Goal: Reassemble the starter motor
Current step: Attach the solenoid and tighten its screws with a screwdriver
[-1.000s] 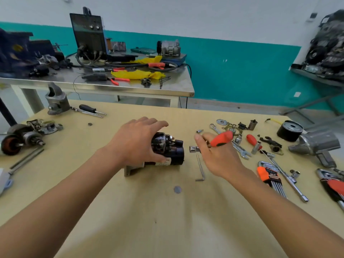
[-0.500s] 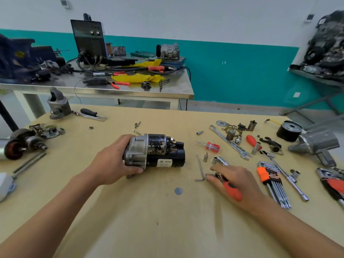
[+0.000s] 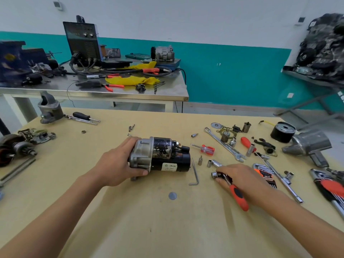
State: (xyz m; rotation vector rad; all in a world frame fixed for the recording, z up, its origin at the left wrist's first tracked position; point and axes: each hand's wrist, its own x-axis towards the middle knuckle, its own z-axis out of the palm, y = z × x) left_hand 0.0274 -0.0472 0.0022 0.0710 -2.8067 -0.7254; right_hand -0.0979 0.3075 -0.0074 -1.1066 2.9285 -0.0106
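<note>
The starter motor [image 3: 162,155], lying on its side on the workbench [image 3: 149,229], is judged heavy, rigid and smooth-cased, so it is best taken at the cast nose, where the left hand [image 3: 115,164] is clamped, fingers over the top, thumb on the near side. Right of the starter motor, a red-handled ratchet [image 3: 239,196] is gripped by the right hand [image 3: 245,180], fingers curled round its neck.

On my remote feed, the starter motor [image 3: 162,155] shows a dull grey cast-metal nose and a chipped glossy black painted body, the pale worktop [image 3: 139,220] matt smooth wood, the ratchet [image 3: 237,194] bright chrome with an orange-and-black plastic handle, the long spanner [image 3: 228,147] polished steel.
</note>
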